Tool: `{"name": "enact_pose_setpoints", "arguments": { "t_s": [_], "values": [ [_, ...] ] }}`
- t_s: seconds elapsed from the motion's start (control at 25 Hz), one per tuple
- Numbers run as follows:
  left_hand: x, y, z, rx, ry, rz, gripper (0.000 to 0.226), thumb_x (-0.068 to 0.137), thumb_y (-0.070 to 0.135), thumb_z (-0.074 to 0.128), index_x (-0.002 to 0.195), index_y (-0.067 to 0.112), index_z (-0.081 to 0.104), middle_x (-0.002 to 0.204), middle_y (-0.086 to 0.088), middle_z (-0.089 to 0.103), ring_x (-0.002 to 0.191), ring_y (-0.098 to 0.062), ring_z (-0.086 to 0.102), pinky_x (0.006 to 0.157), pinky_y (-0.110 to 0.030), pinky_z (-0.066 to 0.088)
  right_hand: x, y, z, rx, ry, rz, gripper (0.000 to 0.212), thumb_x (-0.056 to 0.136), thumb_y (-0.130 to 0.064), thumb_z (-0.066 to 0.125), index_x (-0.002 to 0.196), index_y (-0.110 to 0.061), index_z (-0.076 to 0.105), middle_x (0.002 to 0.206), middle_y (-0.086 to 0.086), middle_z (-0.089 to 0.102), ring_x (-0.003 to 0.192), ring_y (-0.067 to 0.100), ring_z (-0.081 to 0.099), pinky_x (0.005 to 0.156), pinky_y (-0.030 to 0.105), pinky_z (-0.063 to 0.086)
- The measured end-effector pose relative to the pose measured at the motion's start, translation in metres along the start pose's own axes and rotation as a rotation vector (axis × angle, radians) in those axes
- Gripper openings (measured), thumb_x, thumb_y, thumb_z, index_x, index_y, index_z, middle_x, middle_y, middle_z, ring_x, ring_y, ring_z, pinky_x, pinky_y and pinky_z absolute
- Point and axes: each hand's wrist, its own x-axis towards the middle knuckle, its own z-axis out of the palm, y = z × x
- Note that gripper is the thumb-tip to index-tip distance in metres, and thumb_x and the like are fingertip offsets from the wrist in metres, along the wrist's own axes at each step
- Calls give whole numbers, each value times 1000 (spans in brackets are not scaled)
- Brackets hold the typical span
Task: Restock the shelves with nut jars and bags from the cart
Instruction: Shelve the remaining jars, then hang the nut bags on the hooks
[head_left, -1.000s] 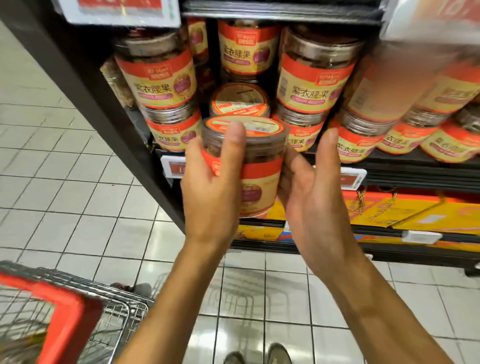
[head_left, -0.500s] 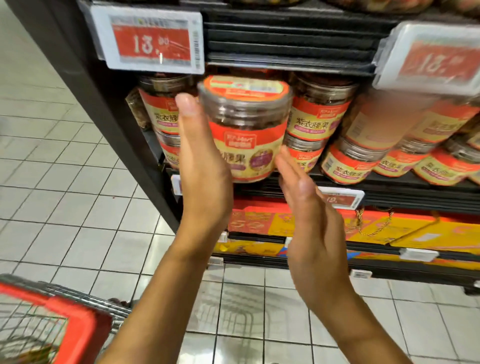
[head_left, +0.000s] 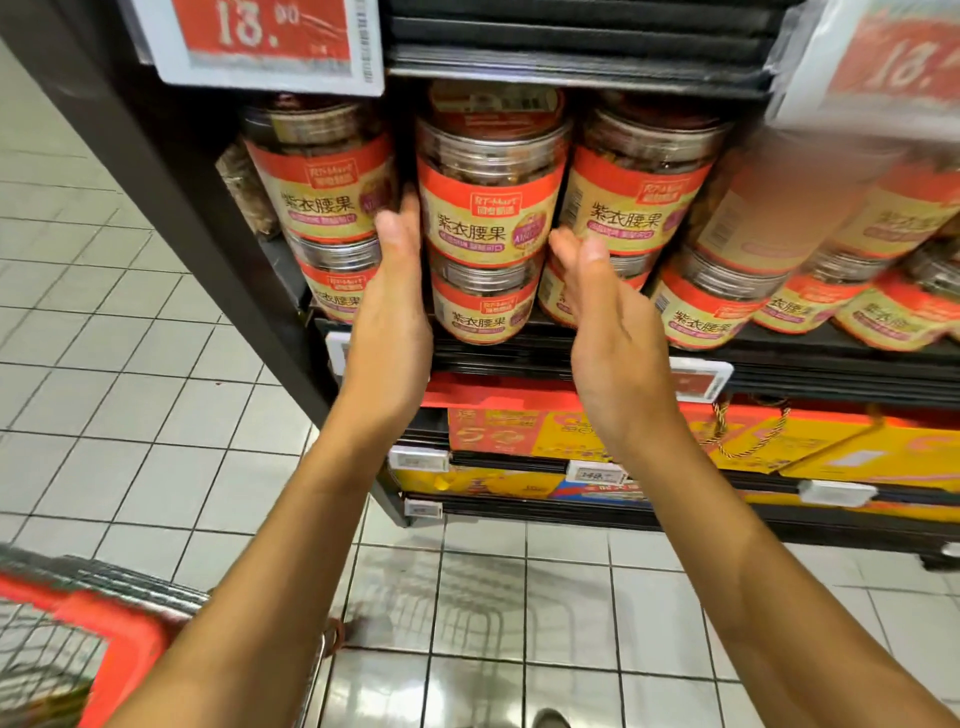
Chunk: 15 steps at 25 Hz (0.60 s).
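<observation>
I see clear plastic nut jar with orange-cream label (head_left: 491, 192) upright on lower jar (head_left: 483, 301), between hands. Left hand (head_left: 395, 291) flat against its side; right hand (head_left: 608, 312) open, just beside, holding nothing.

above: top jar (head_left: 491, 176) is nearly met by upper shelf edge (head_left: 571, 67) | sides: closed off by neighbouring jars (head_left: 322, 176) | front: aisle floor (head_left: 130, 338) left open

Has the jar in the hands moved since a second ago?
Yes. The jar has gone up and back into the shelf; it now sits on a lower jar between its neighbours, with the left hand still touching its side.
</observation>
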Motion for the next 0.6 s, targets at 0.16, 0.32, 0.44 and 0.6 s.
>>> {"name": "enact_pose_setpoints", "arguments": {
  "t_s": [0.16, 0.32, 0.44, 0.6],
  "values": [
    [-7, -4, -3, 96, -35, 58, 56, 101, 37, 6, 150, 13, 19, 156, 6, 25, 141, 1, 23, 118, -25, 20, -3, 2, 5, -62, -26, -38, 56, 93, -44, 28, 135, -12, 48, 144, -2, 43, 134, -1, 35, 111, 15, 27],
    [-27, -13, -10, 227, 104, 33, 55, 98, 39, 24, 146, 13, 29, 151, 7, 32, 138, 2, 29, 116, -22, 23, -17, 12, 2, -126, 22, -52, 52, 94, -40, 31, 133, -11, 50, 141, -1, 49, 131, 1, 40, 111, 21, 31],
    [-53, -32, -10, 408, 77, -66, 46, 100, 28, 39, 144, 16, 34, 149, 5, 37, 136, 3, 31, 112, -13, 24, -34, 28, 4, -414, -76, -111, 42, 97, -29, 40, 133, -9, 49, 143, 1, 45, 131, -1, 37, 109, 15, 30],
    [-50, -39, -8, 399, 13, -132, 46, 99, 33, 37, 143, 28, 29, 150, 8, 35, 140, -4, 27, 118, -39, 22, -27, 36, 8, -455, -89, -86, 41, 98, -29, 41, 136, -15, 48, 146, -4, 40, 124, -2, 39, 99, 4, 34]
  ]
}}
